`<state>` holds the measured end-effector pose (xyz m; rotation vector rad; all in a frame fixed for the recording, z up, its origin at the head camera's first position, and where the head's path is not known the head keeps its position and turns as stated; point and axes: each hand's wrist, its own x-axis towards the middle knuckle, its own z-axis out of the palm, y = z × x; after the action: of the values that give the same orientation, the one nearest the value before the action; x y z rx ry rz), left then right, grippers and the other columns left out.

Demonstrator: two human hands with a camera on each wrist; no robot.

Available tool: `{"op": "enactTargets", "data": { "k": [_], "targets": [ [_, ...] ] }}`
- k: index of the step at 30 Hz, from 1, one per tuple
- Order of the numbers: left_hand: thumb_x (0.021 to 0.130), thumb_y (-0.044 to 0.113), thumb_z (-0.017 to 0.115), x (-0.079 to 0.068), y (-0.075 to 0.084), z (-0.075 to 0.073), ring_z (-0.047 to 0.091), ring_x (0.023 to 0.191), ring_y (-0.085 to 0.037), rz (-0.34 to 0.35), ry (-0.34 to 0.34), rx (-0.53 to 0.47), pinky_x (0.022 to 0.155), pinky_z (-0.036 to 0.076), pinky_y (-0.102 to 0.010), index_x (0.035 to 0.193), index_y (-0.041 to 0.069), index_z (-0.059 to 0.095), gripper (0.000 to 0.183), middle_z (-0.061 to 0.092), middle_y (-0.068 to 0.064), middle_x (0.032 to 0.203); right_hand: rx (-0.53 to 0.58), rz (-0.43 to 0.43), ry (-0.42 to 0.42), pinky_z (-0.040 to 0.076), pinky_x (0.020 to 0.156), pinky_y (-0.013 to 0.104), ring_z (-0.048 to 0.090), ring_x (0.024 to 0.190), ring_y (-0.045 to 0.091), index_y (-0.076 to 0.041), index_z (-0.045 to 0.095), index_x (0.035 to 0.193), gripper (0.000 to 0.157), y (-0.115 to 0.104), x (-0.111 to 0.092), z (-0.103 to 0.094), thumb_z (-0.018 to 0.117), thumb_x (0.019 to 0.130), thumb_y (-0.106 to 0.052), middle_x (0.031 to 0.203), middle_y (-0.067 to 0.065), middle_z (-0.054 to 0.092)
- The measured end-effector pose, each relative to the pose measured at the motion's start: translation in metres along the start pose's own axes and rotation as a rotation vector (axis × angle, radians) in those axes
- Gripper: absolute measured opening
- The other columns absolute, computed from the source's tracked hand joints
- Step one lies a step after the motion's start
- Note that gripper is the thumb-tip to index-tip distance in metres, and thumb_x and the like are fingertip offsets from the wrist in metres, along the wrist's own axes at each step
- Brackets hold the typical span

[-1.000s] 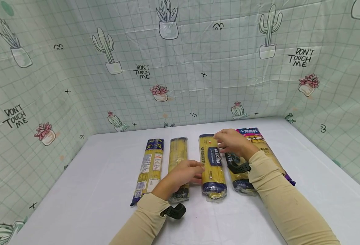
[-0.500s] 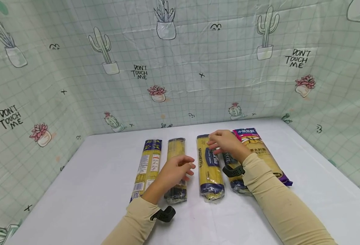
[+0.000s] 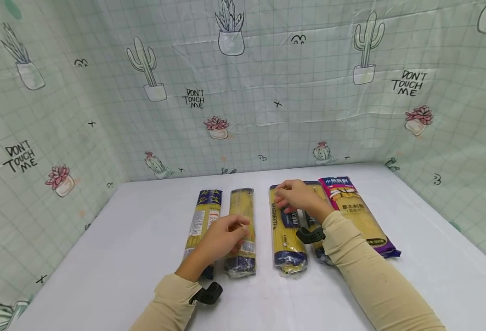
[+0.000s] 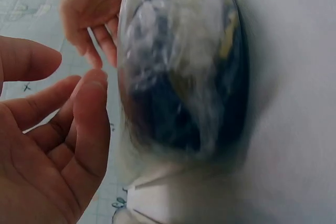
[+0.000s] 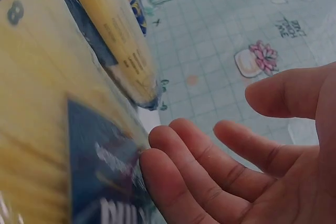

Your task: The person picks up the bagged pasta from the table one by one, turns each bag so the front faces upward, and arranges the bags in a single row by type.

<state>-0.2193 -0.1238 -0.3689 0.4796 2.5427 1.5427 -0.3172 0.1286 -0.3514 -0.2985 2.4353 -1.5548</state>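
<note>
The left hand (image 3: pixel 226 236), fingers loosely bent and empty, hides part of a skinny pasta packet (image 3: pixel 241 203). Beside it lies a long, shiny plastic spaghetti packet (image 3: pixel 285 238), crinkly at the near end, label partly hidden by the loose, empty right hand (image 3: pixel 298 195)

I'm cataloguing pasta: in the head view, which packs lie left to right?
White-labelled yellow pack, clear-wrapped yellow pack, blue-labelled yellow spaghetti pack, partly hidden yellow pack, pink-edged yellow plastic pack.
</note>
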Motion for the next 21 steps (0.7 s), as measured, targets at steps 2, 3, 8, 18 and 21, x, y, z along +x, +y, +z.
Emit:
{"op": "enactTargets", "data": {
  "k": [2, 3, 8, 18, 21],
  "targets": [
    [0.101, 0.016, 0.058, -0.002, -0.002, -0.001, 0.056, 0.07, -0.019, 0.014, 0.034, 0.051, 0.06, 0.048, -0.034, 0.122, 0.004, 0.067, 0.026, 0.063, -0.006, 0.086, 0.005, -0.003, -0.007, 0.058, 0.075, 0.037, 0.068, 0.097, 0.028, 0.005, 0.055, 0.132, 0.037, -0.001, 0.001, 0.003, 0.05, 0.106, -0.021, 0.113, 0.02, 0.065],
    [0.101, 0.017, 0.059, -0.003, -0.003, -0.003, 0.056, 0.071, -0.018, 0.017, 0.05, 0.079, 0.06, 0.048, -0.034, 0.121, 0.005, 0.067, 0.025, 0.063, -0.005, 0.087, 0.009, -0.004, -0.011, 0.058, 0.075, 0.037, 0.069, 0.096, 0.028, 0.005, 0.055, 0.132, 0.038, -0.001, 0.002, 0.005, 0.051, 0.105, -0.022, 0.112, 0.02, 0.066],
    [0.1, 0.017, 0.058, -0.007, -0.007, -0.008, 0.056, 0.074, -0.017, 0.019, 0.099, 0.22, 0.06, 0.048, -0.034, 0.118, 0.006, 0.069, 0.023, 0.064, -0.002, 0.093, 0.027, 0.008, -0.019, 0.058, 0.074, 0.037, 0.068, 0.097, 0.031, 0.005, 0.055, 0.132, 0.041, -0.002, 0.009, 0.014, 0.053, 0.105, -0.025, 0.112, 0.019, 0.067],
    [0.098, 0.018, 0.062, -0.012, -0.014, -0.026, 0.057, 0.074, -0.014, -0.051, 0.071, 0.377, 0.066, 0.049, -0.034, 0.108, 0.01, 0.072, 0.017, 0.064, 0.0, 0.088, 0.035, 0.013, -0.042, 0.058, 0.074, 0.038, 0.068, 0.095, 0.03, 0.004, 0.059, 0.128, 0.038, -0.012, 0.027, 0.027, 0.053, 0.104, -0.024, 0.112, 0.021, 0.067],
    [0.097, 0.017, 0.064, -0.012, -0.015, -0.03, 0.056, 0.073, -0.015, -0.06, 0.049, 0.408, 0.066, 0.048, -0.034, 0.099, 0.011, 0.072, 0.01, 0.063, 0.002, 0.084, 0.04, 0.011, -0.002, 0.058, 0.074, 0.038, 0.069, 0.093, 0.028, 0.003, 0.061, 0.125, 0.036, -0.017, 0.031, 0.031, 0.053, 0.103, -0.024, 0.111, 0.02, 0.068]
  ]
}}
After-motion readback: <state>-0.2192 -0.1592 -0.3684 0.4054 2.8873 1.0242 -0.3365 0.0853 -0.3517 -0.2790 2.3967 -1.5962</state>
